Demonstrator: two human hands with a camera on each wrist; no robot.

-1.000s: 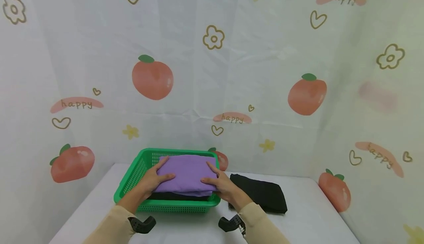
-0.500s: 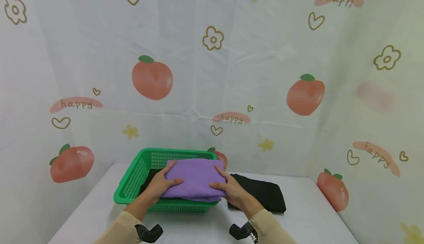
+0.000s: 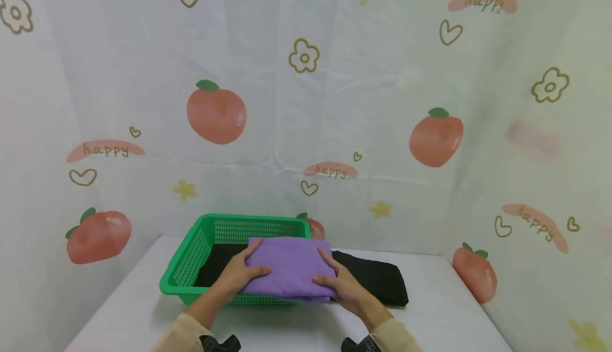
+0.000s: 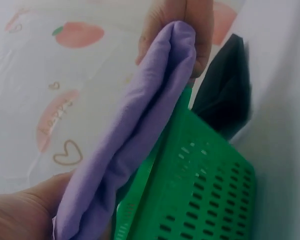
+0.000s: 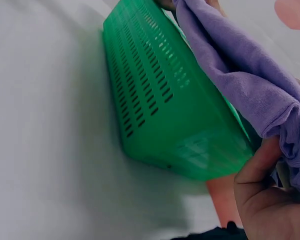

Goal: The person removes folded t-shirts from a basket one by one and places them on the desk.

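- The folded purple cloth point(image 3: 288, 268) is held between both hands above the green perforated plastic basket's point(image 3: 184, 273) right edge.
- The left hand point(image 3: 240, 274) grips its left side, the right hand point(image 3: 340, 287) its right.

There was one green basket point(image 3: 184, 272), one folded purple cloth point(image 3: 288, 267), and apparently two black cloths: one inside the basket point(image 3: 215, 267), one beside it point(image 3: 377, 283).

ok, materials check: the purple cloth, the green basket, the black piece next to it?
Purple cloth: soft knit or microfibre by the look, matte with a fine nap, folding limply in both hands. Green basket: moulded plastic, slight sheen, rows of slotted holes. Black piece: folded fabric, matte; weave too dark to tell.
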